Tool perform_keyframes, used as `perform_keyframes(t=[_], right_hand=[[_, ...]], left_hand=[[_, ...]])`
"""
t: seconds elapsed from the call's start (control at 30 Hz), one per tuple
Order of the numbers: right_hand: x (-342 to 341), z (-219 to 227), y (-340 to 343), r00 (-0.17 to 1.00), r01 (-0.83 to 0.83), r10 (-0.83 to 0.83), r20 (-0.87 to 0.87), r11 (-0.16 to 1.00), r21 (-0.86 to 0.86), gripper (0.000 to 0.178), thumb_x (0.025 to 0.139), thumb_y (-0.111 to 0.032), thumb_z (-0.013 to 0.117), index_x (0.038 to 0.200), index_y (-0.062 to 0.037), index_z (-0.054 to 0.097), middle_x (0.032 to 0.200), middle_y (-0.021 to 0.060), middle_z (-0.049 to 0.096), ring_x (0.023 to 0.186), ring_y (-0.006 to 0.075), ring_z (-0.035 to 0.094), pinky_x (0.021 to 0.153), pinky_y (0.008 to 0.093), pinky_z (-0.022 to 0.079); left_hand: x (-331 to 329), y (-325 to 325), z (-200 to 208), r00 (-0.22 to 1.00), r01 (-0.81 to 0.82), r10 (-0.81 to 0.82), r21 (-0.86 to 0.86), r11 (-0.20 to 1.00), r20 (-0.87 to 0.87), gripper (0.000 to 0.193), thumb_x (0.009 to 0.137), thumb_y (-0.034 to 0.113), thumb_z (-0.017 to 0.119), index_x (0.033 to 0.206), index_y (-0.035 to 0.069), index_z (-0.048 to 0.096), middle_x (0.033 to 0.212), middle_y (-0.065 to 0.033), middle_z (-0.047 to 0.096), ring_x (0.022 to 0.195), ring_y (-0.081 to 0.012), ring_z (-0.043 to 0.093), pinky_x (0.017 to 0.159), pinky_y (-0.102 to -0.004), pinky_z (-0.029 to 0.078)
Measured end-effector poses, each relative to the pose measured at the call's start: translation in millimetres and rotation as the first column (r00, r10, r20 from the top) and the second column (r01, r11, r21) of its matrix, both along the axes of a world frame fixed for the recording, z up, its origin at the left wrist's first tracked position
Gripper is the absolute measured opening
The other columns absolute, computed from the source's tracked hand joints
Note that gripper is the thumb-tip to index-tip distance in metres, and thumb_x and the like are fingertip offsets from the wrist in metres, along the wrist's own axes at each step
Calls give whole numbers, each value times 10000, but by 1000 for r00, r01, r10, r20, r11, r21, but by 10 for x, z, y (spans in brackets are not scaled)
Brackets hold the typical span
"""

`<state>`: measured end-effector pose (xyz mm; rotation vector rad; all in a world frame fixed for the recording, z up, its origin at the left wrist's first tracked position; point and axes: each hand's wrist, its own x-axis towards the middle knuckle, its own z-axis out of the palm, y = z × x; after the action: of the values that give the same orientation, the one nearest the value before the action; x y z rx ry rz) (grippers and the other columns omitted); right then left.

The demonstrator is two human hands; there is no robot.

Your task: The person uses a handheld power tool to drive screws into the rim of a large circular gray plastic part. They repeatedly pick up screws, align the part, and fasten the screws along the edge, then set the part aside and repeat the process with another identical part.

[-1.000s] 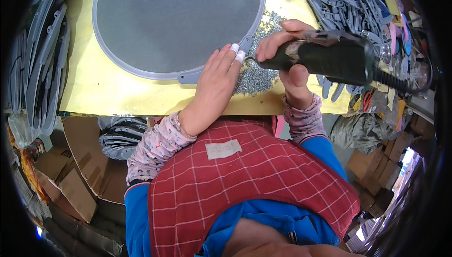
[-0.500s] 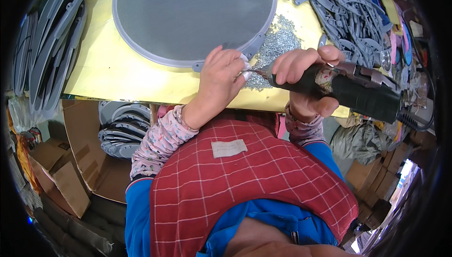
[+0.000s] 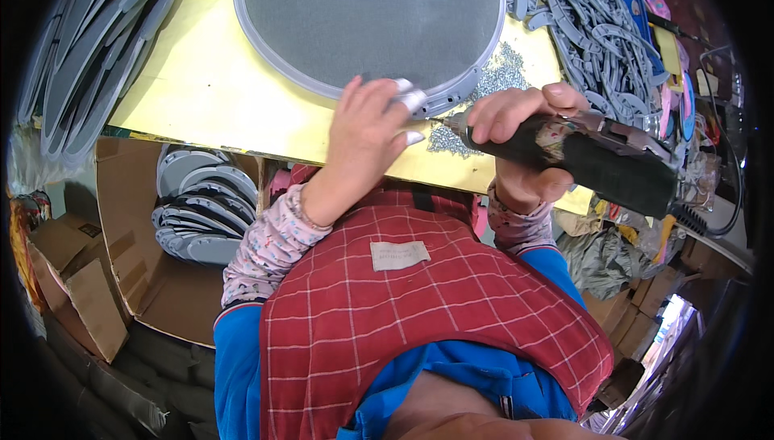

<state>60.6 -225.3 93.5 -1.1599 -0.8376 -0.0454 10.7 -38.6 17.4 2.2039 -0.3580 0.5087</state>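
You are clasping the power driver (image 3: 601, 158) in your right hand (image 3: 504, 117), your half-curled left hand (image 3: 364, 125) hovering, pinch unclear, by the round panel's (image 3: 371, 20) near rim, where a bracket (image 3: 461, 91) is sitting, fastening unconfirmed, screws (image 3: 504, 69) lying unused beyond your right fingers.

Cream label (image 3: 401, 256) on red checked apron (image 3: 427, 303): faint print, too small to read. No other lettering legible.

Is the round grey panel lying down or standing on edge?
The panel is lying down: its broad face shows from above, with yellow tabletop around it. Any slight edge lift: cannot tell.
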Motion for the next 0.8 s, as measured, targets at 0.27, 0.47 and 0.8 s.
perform_keyframes(t=[0.27, 0.47, 0.8], right_hand=[[-25, -126, 135, 997, 19, -30, -75, 990, -140, 784, 900, -629, 675, 1350, -49, 399, 853, 111, 614, 742, 254, 642, 712, 432, 538], [1, -177, 167, 995, -57, 38, -94, 976, -211, 726, 907, -610, 678, 1288, -48, 425, 853, 115, 615, 745, 250, 636, 717, 432, 541], [-60, -210, -130, 975, 2, -23, -220, 995, -96, 873, 893, -640, 680, 1433, -27, 371, 827, 94, 607, 715, 237, 626, 700, 411, 535]], left_hand=[[43, 352, -125, 997, -7, 23, 190, 982, -80, 401, 616, 22, 821, 1002, 68, 723, 1074, -61, 662, 1061, -270, 610, 884, -399, 470], [58, 340, -48, 987, -61, 85, 179, 982, -134, 387, 600, 16, 830, 959, 86, 705, 1009, -38, 647, 975, -263, 613, 807, -389, 474], [86, 207, -129, 999, 23, -15, 184, 983, -46, 343, 657, -15, 782, 982, 79, 723, 964, -41, 647, 938, -262, 624, 778, -395, 510]])
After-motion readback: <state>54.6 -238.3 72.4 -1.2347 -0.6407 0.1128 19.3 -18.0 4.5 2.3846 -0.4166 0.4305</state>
